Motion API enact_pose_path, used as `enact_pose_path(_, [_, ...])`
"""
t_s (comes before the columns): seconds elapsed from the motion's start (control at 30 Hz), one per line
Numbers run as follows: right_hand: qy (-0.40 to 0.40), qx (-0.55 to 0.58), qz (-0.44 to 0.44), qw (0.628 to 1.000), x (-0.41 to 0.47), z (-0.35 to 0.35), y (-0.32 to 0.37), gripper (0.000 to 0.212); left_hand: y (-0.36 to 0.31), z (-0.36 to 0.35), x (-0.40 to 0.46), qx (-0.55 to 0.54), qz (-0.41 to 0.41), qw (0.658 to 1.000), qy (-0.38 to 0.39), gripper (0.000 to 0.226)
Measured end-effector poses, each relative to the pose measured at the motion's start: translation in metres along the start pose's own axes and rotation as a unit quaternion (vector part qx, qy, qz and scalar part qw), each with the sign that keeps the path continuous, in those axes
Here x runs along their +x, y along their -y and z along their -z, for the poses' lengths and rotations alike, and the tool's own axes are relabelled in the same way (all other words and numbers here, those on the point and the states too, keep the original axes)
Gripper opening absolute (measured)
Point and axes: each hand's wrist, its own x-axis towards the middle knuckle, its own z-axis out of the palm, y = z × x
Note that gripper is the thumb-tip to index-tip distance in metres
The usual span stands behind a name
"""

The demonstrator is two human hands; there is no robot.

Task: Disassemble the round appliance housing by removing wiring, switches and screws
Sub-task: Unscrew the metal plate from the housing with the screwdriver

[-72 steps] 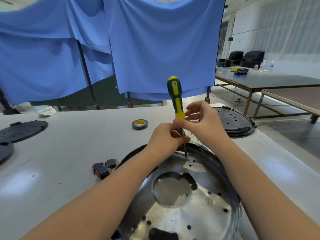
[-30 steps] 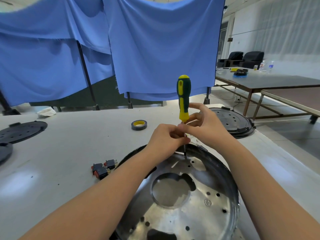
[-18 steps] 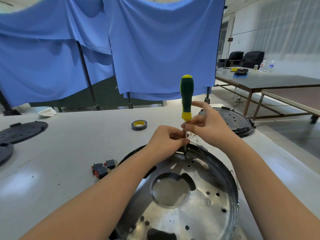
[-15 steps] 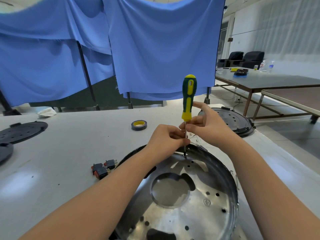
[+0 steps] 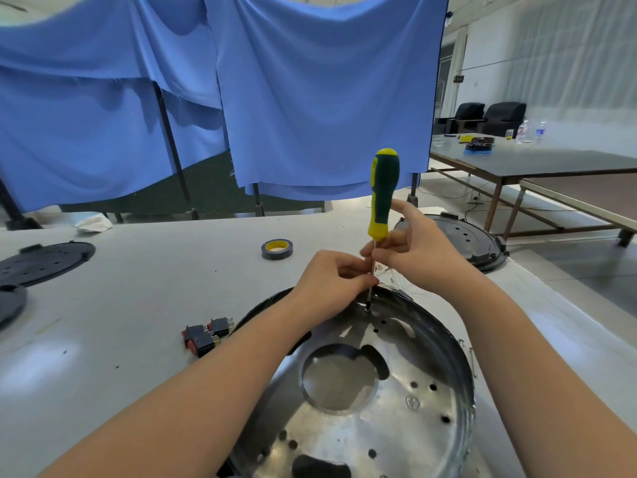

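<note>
The round metal housing [image 5: 396, 426] lies on the white table in front of me, shiny, with a large centre hole and several small holes. A green and yellow screwdriver [image 5: 382, 194] stands upright, its tip on a screw [image 5: 367, 309] near the housing's far rim. My left hand [image 5: 331, 281] pinches the metal shaft low down. My right hand [image 5: 417, 250] grips the shaft just under the handle, its index finger sticking up beside the handle. Two black and red switches [image 5: 206, 334] lie on the table left of the housing.
A roll of tape [image 5: 276, 249] sits on the table beyond my hands. A black round cover [image 5: 475, 243] lies at the far right, and black plates [image 5: 44, 262] lie at the far left. Blue cloth screens hang behind the table [image 5: 138, 288].
The screwdriver has turned about its axis and shifted slightly right and more upright. My right hand's fingers have re-gripped lower, near the shaft. The housing has not moved.
</note>
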Motion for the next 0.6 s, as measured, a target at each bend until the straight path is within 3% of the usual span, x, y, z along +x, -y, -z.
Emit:
enact_pose_path(0.13, [0.018, -0.011, -0.007, 1.000, -0.001, 0.000, 0.004, 0.042, -0.002, 0.000, 0.000, 0.003, -0.009, 1.000, -0.004, 0.016])
enact_pose_path(0.23, [-0.015, -0.049, 0.004, 0.999, -0.001, 0.000, 0.009, 0.027, -0.004, -0.002, -0.001, 0.016, -0.017, 1.000, -0.006, 0.009])
enact_pose_path(0.43, [-0.084, -0.028, 0.022, 0.996, -0.003, -0.004, 0.013, 0.036, -0.002, -0.004, -0.002, 0.029, -0.030, 0.999, -0.009, 0.012])
enact_pose_path(0.6, [-0.028, 0.078, -0.017, 0.996, -0.004, 0.001, 0.015, 0.035, -0.002, -0.003, -0.001, 0.010, -0.032, 0.999, 0.005, 0.015])
